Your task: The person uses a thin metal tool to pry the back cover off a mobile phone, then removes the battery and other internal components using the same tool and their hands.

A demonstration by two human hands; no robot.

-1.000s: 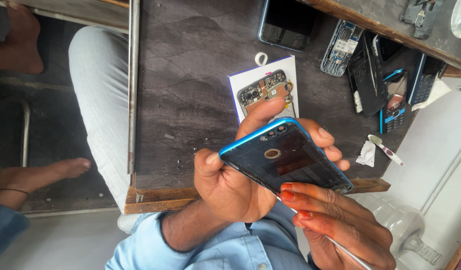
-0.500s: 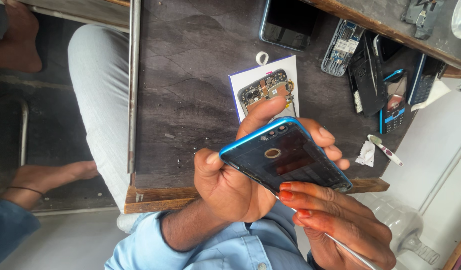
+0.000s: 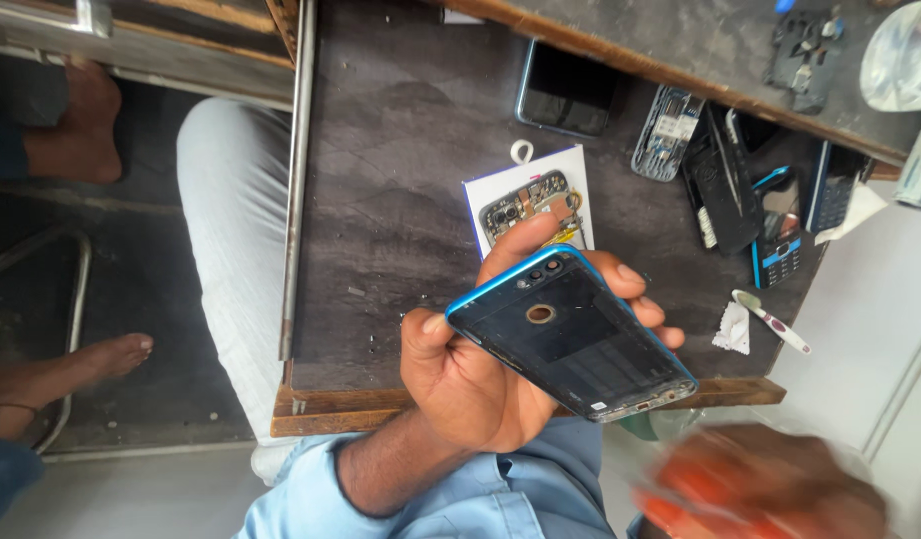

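- Fingers of the left hand (image 3: 480, 384) wrap around a blue-edged phone back cover (image 3: 570, 334), thumb on its near edge and fingertips curled over the far edge; the cover is held in the air above the dark worktop (image 3: 400, 180), its dark inner side facing up.
- Right hand (image 3: 770, 494), at about 4 o'clock from the cover, is a blur low in the picture, apart from the cover; whether it grips anything I cannot tell.
- White rectangular card (image 3: 510, 195) lies on the worktop at 12 o'clock from the cover, partly hidden by the fingers, with a phone circuit board (image 3: 530, 205) resting on it.
- Dark smartphone (image 3: 565, 90) lies farther off at 12 o'clock, near the worktop's far edge.
- Grey keypad frame (image 3: 667, 132) sits at 1 o'clock, and beside it a cluster of small phones and parts (image 3: 770, 215), black with blue trim.
- White crumpled paper scrap (image 3: 732, 329) and a slim white tool (image 3: 772, 321) lie at 3 o'clock, near the worktop's front edge.
- Light trouser leg (image 3: 231, 230) shows at 9 o'clock, past the worktop's metal rim.
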